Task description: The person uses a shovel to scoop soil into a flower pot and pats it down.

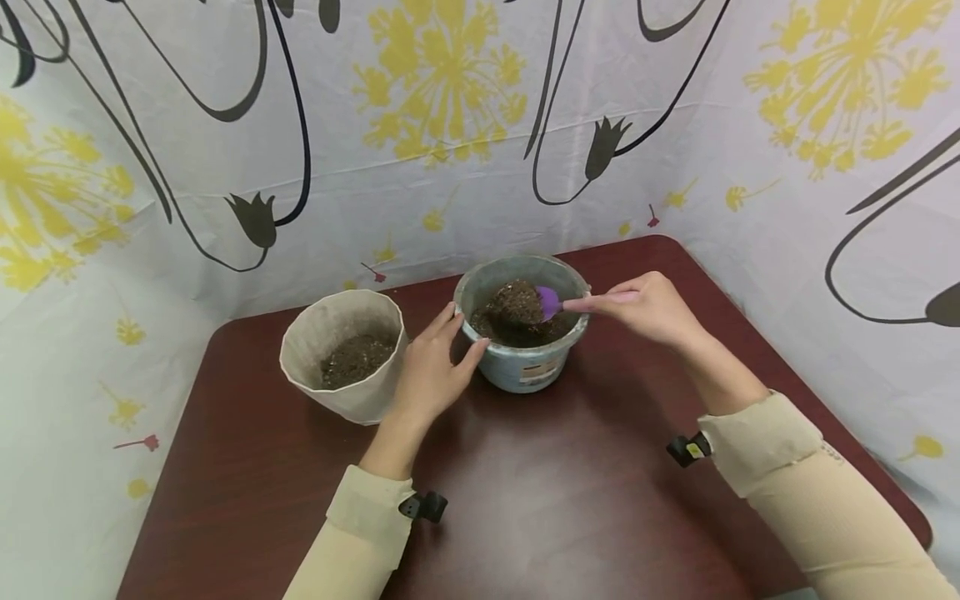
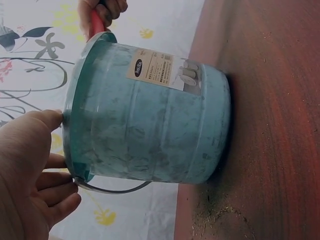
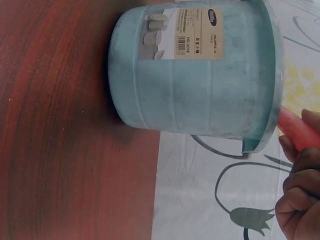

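A blue-green bucket (image 1: 522, 369) with a paper label stands on the table, dark soil (image 1: 517, 334) inside it. My right hand (image 1: 649, 307) grips the pink handle of a small trowel (image 1: 551, 303) with a purple blade. On the blade, over the bucket's opening, sits a heaped clump of soil (image 1: 518, 300). My left hand (image 1: 433, 367) touches the left side of the bucket's rim, thumb and fingers spread; the left wrist view shows its fingers near the base of the bucket's wire handle (image 2: 112, 191). Left of this hand stands a cream pot (image 1: 362, 406) with soil at its bottom.
The dark red-brown table (image 1: 525, 500) has rounded corners. Patterned cloth (image 1: 480, 200) with flowers hangs close behind it and along the sides. Some soil crumbs (image 2: 220, 215) lie on the table near the bucket.
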Tool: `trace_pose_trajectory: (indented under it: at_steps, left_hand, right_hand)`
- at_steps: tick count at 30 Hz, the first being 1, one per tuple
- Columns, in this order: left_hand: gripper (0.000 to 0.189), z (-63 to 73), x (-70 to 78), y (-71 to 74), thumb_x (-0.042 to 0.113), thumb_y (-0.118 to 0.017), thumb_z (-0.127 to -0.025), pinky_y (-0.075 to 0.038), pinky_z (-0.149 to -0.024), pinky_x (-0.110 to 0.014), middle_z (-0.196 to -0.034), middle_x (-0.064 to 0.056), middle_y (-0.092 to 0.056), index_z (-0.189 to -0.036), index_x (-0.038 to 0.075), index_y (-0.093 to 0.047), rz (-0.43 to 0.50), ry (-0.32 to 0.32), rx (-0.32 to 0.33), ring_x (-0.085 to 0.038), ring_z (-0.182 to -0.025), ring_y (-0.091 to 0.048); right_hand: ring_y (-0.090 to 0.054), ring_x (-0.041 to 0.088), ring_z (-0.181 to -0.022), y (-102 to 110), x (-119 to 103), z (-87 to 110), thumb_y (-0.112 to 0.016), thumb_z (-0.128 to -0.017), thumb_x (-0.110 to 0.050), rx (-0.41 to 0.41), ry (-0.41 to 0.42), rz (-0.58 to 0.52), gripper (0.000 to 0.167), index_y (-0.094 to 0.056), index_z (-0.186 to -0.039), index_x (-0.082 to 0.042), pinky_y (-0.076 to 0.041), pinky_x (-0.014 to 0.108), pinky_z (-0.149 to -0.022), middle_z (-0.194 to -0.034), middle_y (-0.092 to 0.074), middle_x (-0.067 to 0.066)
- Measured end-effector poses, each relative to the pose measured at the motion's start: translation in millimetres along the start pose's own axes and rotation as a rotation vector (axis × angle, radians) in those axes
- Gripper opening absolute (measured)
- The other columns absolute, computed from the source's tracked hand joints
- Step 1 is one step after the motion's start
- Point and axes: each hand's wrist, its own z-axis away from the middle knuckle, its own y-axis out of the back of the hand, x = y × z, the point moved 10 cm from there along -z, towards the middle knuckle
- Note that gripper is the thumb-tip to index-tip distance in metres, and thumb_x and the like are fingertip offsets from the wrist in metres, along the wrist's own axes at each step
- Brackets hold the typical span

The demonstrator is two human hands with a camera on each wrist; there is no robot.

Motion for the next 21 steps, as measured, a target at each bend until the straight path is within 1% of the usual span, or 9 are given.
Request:
trace_pose_trajectory:
  at_steps: [1,3,7,12,17,19,21]
  left_hand:
    - [0.062,0.4,-0.3,0.4,0.047,-0.063,-0.098,-0.044,-0.11,-0.046,-0.154,-0.011,-0.047,-0.139,0.001,-0.06,0.003,0.003,0.005,-0.032,-0.135,-0.052]
    - [0.06,1.1,-0.6,0.7,0.046,-0.064,-0.098,-0.045,-0.109,-0.047,-0.154,-0.011,-0.047,-0.138,0.002,-0.061,0.01,0.005,0.014,-0.033,-0.134,-0.053]
    - [0.057,2.1,-0.5,1.3,0.045,-0.065,-0.098,-0.046,-0.107,-0.048,-0.153,-0.011,-0.048,-0.137,0.003,-0.063,0.018,0.002,0.029,-0.034,-0.133,-0.054]
    - [0.057,2.5,-0.8,1.8,0.045,-0.065,-0.098,-0.047,-0.106,-0.048,-0.152,-0.011,-0.049,-0.136,0.003,-0.063,0.016,-0.004,0.041,-0.034,-0.131,-0.055]
    - [0.056,2.7,-1.4,1.7,0.046,-0.064,-0.098,-0.046,-0.108,-0.048,-0.152,-0.01,-0.05,-0.137,0.005,-0.063,0.009,-0.003,0.039,-0.033,-0.132,-0.054]
    - [0.056,2.4,-0.7,2.5,0.046,-0.064,-0.098,-0.045,-0.109,-0.047,-0.152,-0.01,-0.05,-0.137,0.006,-0.063,0.002,-0.012,0.043,-0.032,-0.134,-0.053]
    - [0.056,2.1,1.0,4.5,0.045,-0.064,-0.098,-0.044,-0.109,-0.047,-0.15,-0.011,-0.052,-0.137,0.006,-0.063,-0.011,-0.03,0.054,-0.031,-0.134,-0.053]
  right_hand:
    - [-0.06,-0.004,-0.094,0.6,0.2,0.4,-0.072,-0.087,-0.06,0.0,0.001,-0.007,0.026,-0.082,-0.102,-0.04,-0.042,0.021,-0.068,-0.084,-0.077,-0.009]
    - [-0.062,-0.003,-0.104,1.2,-0.1,1.0,-0.071,-0.089,-0.057,-0.006,0.013,-0.021,0.025,-0.081,-0.103,-0.039,-0.044,0.019,-0.072,-0.092,-0.078,-0.01]
    - [-0.061,-0.003,-0.103,1.3,0.6,0.9,-0.07,-0.091,-0.054,-0.01,0.026,-0.033,0.023,-0.082,-0.104,-0.038,-0.042,0.019,-0.067,-0.092,-0.078,-0.01]
    - [-0.061,-0.004,-0.102,1.0,0.2,-0.2,-0.071,-0.091,-0.054,-0.007,0.029,-0.038,0.023,-0.082,-0.103,-0.038,-0.041,0.019,-0.066,-0.088,-0.078,-0.007]
    - [-0.063,-0.002,-0.109,0.3,-5.6,-1.1,-0.068,-0.095,-0.05,-0.023,0.071,-0.05,0.021,-0.081,-0.105,-0.036,-0.047,0.017,-0.077,-0.092,-0.078,-0.01]
    - [-0.064,-0.001,-0.112,-0.1,-8.8,-1.5,-0.067,-0.096,-0.049,-0.035,0.087,-0.056,0.021,-0.081,-0.106,-0.036,-0.048,0.017,-0.084,-0.097,-0.077,-0.012]
    - [-0.064,-0.001,-0.112,0.2,-11.2,-2.2,-0.067,-0.096,-0.049,-0.041,0.091,-0.058,0.022,-0.081,-0.106,-0.036,-0.048,0.018,-0.086,-0.099,-0.077,-0.012]
